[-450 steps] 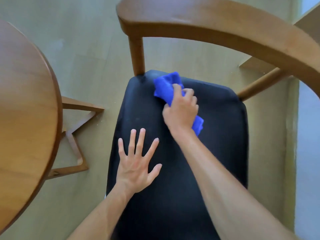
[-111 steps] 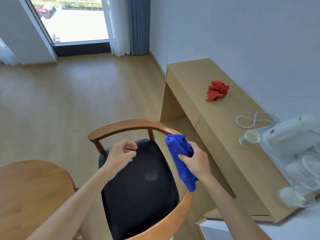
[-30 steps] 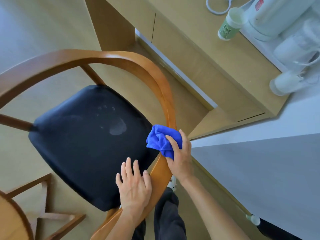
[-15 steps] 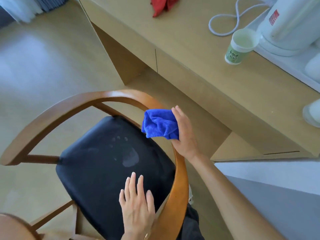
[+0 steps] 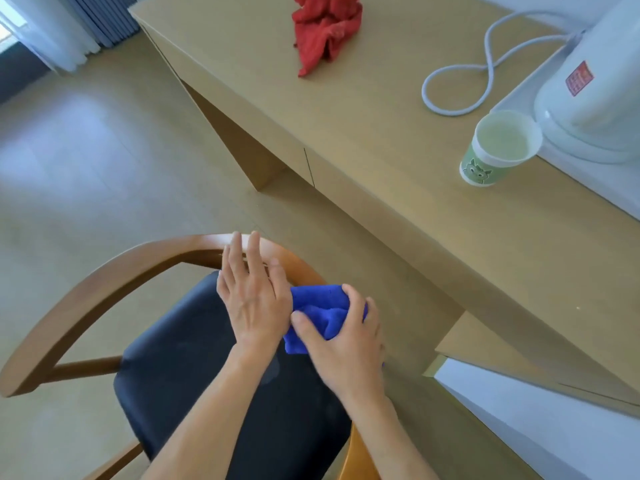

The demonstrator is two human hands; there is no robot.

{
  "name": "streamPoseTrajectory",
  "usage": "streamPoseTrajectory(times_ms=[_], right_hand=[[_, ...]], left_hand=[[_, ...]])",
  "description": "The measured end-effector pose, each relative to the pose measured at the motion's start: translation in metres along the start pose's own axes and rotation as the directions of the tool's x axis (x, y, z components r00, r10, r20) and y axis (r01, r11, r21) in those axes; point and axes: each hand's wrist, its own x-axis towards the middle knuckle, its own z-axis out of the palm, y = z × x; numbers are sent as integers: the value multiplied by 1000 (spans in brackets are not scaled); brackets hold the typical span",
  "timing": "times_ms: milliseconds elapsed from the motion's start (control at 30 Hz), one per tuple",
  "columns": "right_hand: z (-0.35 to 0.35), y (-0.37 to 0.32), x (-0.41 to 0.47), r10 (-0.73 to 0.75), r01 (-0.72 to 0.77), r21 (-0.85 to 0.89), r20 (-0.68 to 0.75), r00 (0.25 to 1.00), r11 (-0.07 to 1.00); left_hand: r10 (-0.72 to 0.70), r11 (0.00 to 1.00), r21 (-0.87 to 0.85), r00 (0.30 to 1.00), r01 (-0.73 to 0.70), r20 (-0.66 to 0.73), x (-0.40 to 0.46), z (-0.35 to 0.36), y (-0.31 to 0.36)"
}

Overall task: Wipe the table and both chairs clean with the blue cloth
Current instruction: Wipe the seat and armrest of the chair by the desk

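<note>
- The right hand (image 5: 346,344) is gripping the bunched blue cloth (image 5: 322,311), thumb across its near fold, apparently pressing it onto the curved wooden backrest (image 5: 104,292) of the chair; the contact itself is hidden, so this looks like the rail being wiped.
- The left hand (image 5: 254,292) is lying flat and unclenched, holding nothing, fingers spreading over the rail just beside the cloth, probably to steady the chair against the rubbing.
- The black seat (image 5: 214,386) is lying under both forearms, a faint dull patch showing on its cover.
- Beyond the chair, the long counter (image 5: 363,140) is standing along the wall, well apart from the hands.
- A green paper cup (image 5: 498,150) is sitting beside a white appliance (image 5: 595,88), whose cord (image 5: 460,81) is looping across the top.
- Farthest off, a crumpled red cloth (image 5: 325,27) is lying unused.
</note>
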Motion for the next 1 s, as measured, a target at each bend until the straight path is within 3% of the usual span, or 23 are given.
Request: streamPoseTrajectory(times_ms=[67, 133, 200, 267, 367, 467, 667, 800, 1000], right_hand=[[5, 8, 10, -88, 88, -29, -27, 996, 996], [-5, 29, 28, -172, 150, 217, 86, 981, 965], [-22, 54, 41, -185, 44, 508, 231, 955, 860], [-34, 67, 51, -164, -135, 679, 356, 920, 721], [-32, 68, 61, -120, -238, 641, 462, 879, 730], [-24, 42, 79, -109, -188, 540, 470, 876, 820], [-8, -30, 132, -177, -145, 502, 540, 823, 853], [-14, -4, 112, -104, -199, 502, 511, 853, 842], [-48, 57, 43, -54, -190, 466, 461, 886, 864]], left_hand=[[-52, 997, -55, 998, 53, 19, 10, 3, 7], [-90, 994, -66, 996, 91, 27, 18, 8, 13], [-116, 990, -70, 992, 119, 50, 25, 15, 16], [-141, 986, -82, 986, 148, 85, 29, 25, 19], [-170, 980, -86, 981, 179, 94, 28, 40, 21], [-168, 976, -130, 984, 174, 55, 27, 47, 21], [-186, 978, -87, 981, 190, 58, 27, 62, -2], [-201, 958, -197, 978, 208, 55, 28, 53, 9], [-216, 963, -150, 975, 222, 57, 25, 50, 15]])
